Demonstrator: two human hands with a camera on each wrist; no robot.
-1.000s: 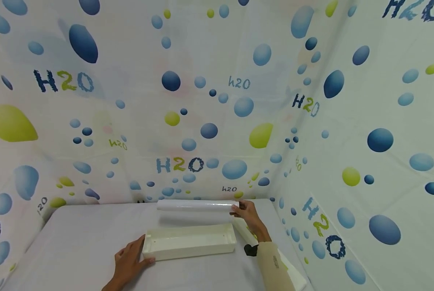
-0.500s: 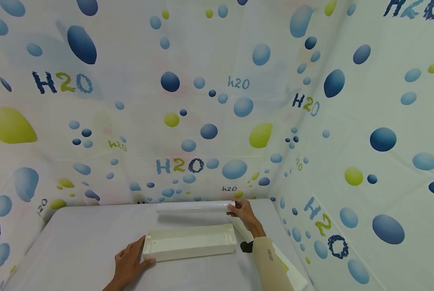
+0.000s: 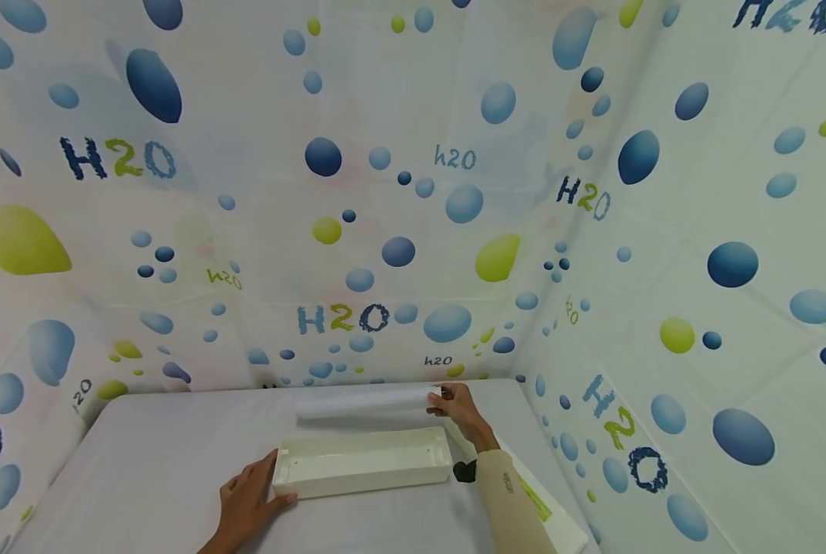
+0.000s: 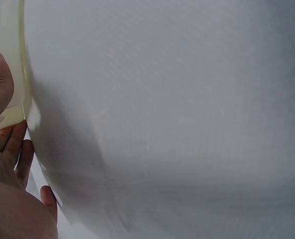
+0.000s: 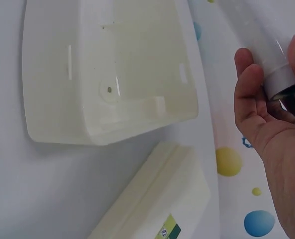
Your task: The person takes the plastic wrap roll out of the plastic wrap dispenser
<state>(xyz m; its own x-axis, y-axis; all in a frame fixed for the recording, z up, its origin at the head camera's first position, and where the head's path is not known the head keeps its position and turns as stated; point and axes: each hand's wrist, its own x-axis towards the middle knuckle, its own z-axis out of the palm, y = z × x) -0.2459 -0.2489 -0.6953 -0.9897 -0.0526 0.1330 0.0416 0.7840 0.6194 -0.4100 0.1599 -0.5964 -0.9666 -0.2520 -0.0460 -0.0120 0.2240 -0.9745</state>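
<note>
My left hand (image 3: 250, 500) grips the left end of a long cream plastic box (image 3: 364, 462), open side up on the table. Its thumb lies along the front corner, and the fingers are at the end wall. Behind the box, my right hand (image 3: 461, 415) holds a shiny white roll, apparently of plastic wrap (image 3: 364, 402), by its right end. The roll lies crosswise, roughly parallel to the box, with a shadow under it. In the right wrist view, the fingers and thumb curl round the roll's end (image 5: 281, 82), where the dark hollow core shows.
To the right of the box lies a long cream plastic piece with a green label (image 3: 541, 504), slanting toward the front and partly hidden by the right sleeve (image 3: 513, 500). A small black object (image 3: 464, 472) shows beside that sleeve. Patterned sheets (image 3: 385, 192) rise behind and at the right.
My right hand has moved slightly left and nearer with the roll. More of the labelled piece shows past the sleeve. My left hand and the box have stayed in place.
</note>
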